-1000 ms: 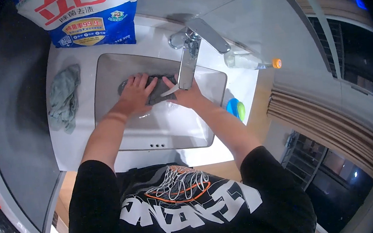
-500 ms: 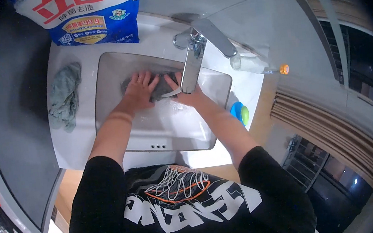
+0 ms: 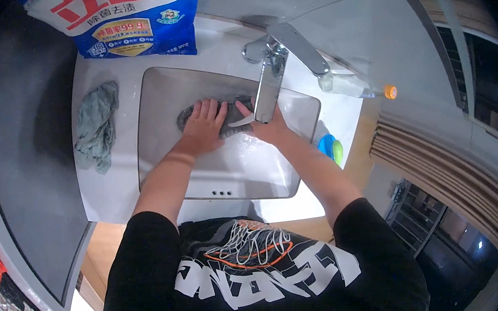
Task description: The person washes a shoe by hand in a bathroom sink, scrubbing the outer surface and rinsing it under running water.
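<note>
A dark grey cloth, bunched with folds along its edges, lies on the bottom of the white sink. On its left part rests my left hand, palm down, fingers stretched out. My right hand presses the right part of the cloth, its thumb pointing toward the left hand. The chrome faucet covers part of the right hand, so most of those fingers are hidden. A pale streak like running water comes from the spout over the cloth.
A crumpled grey-green cloth lies on the counter left of the sink. Behind it stands a large blue and white bag. To the right are a clear bottle with an orange cap and a blue and green object.
The whole view has shifted, so everything appears further right. The left fingers have drawn closer together on the dark grey cloth, and more of its folded edges shows around my hands.
</note>
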`<state>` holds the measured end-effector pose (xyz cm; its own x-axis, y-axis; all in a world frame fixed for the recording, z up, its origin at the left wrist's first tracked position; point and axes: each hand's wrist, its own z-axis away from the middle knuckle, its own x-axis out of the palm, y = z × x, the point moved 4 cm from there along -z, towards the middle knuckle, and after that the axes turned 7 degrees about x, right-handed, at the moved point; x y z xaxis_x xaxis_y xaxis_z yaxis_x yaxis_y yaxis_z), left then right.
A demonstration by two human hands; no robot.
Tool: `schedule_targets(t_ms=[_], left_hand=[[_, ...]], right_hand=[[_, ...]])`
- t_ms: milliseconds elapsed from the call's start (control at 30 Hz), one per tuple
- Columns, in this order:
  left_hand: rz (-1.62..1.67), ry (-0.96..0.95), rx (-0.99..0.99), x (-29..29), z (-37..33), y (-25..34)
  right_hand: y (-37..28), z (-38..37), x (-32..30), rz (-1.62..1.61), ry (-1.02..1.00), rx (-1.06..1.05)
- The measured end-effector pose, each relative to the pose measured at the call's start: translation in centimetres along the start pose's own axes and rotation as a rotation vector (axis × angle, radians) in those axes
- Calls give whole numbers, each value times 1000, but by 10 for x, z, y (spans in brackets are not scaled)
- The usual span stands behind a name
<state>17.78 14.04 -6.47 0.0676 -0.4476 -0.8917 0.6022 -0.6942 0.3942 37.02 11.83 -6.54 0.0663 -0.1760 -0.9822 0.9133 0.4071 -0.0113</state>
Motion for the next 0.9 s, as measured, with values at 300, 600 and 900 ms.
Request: schedule_targets(t_ms=[300,600,900], left_hand=[[-11,-205,-54,10,-12,-8],[118,31,7,-28,0,-2],[-79,126,-35,-24,3,-12]], right_hand=[[11,-20,32,-299,-184,201],[7,9,-23,-37,-190,-2],[-2,-3,-28,84,-118,26]])
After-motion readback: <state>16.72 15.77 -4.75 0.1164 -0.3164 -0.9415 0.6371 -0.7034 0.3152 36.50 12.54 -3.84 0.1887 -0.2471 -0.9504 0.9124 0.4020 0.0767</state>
